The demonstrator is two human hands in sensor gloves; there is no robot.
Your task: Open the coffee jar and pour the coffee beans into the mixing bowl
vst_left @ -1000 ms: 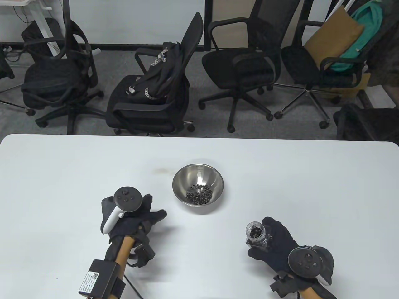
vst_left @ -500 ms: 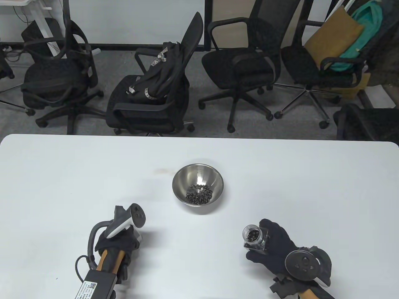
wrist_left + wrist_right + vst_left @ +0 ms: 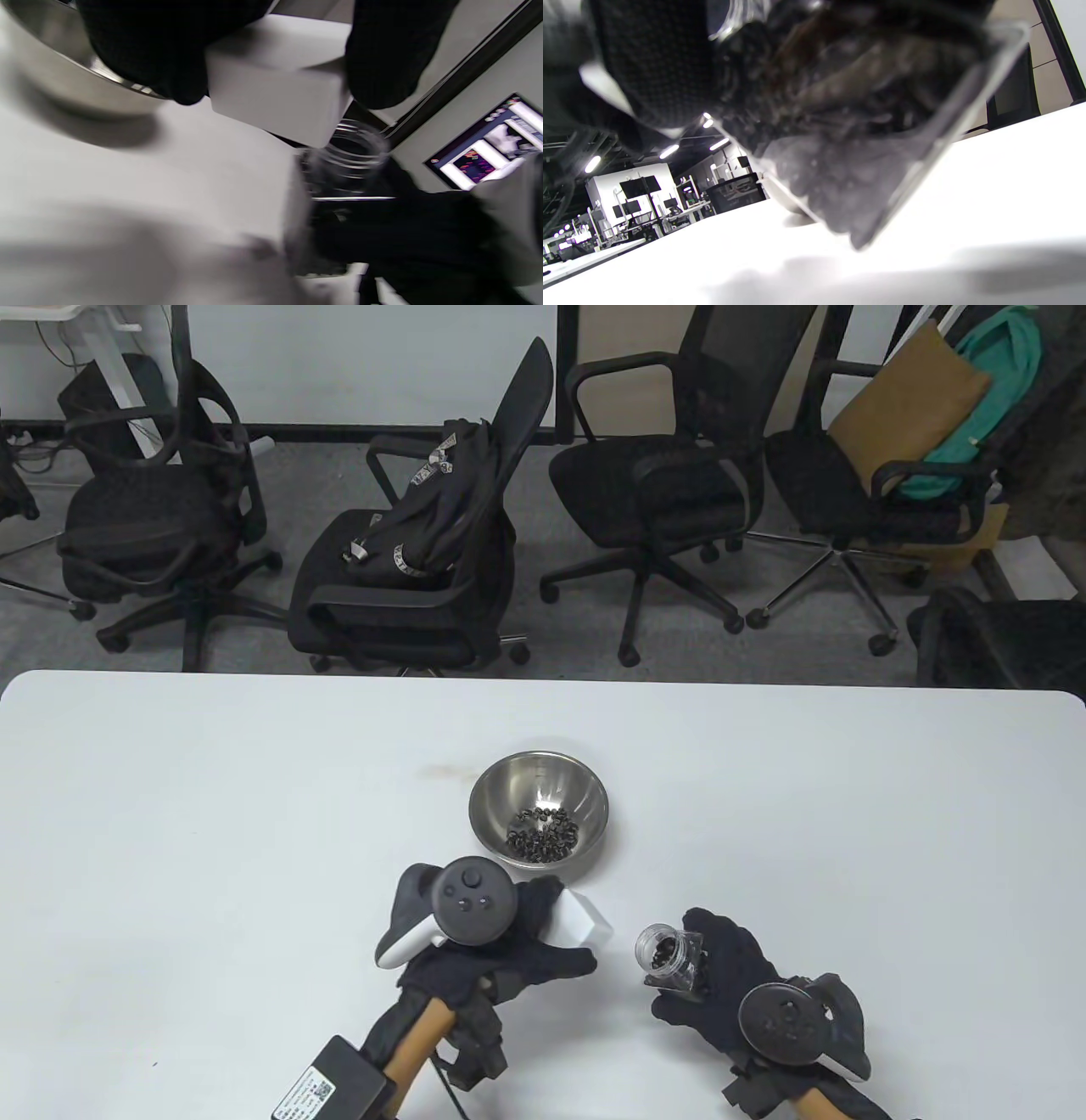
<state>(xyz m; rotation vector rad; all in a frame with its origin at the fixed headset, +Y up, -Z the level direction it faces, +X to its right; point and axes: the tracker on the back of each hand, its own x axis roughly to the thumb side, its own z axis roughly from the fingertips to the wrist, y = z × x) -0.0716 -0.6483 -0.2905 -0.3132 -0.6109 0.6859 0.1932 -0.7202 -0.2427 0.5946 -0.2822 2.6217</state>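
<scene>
A steel mixing bowl (image 3: 594, 802) stands mid-table with coffee beans (image 3: 541, 833) in it. My right hand (image 3: 730, 984) grips the clear coffee jar (image 3: 670, 957), open-topped, tilted left, with beans inside. It fills the right wrist view (image 3: 865, 127). My left hand (image 3: 543, 937) holds the white square lid (image 3: 584, 922) between fingers and thumb, just left of the jar's mouth. In the left wrist view the lid (image 3: 275, 91) hangs above the jar's mouth (image 3: 348, 156), with the bowl's wall (image 3: 63, 80) at the upper left.
The white table (image 3: 212, 814) spreads wide around the bowl. Several black office chairs (image 3: 407, 560) stand beyond its far edge. A cable and black box (image 3: 327, 1086) trail from my left wrist.
My left hand went back to the near left, then came right to the jar, now holding the white lid. My right hand has shifted the jar left and tilted it more.
</scene>
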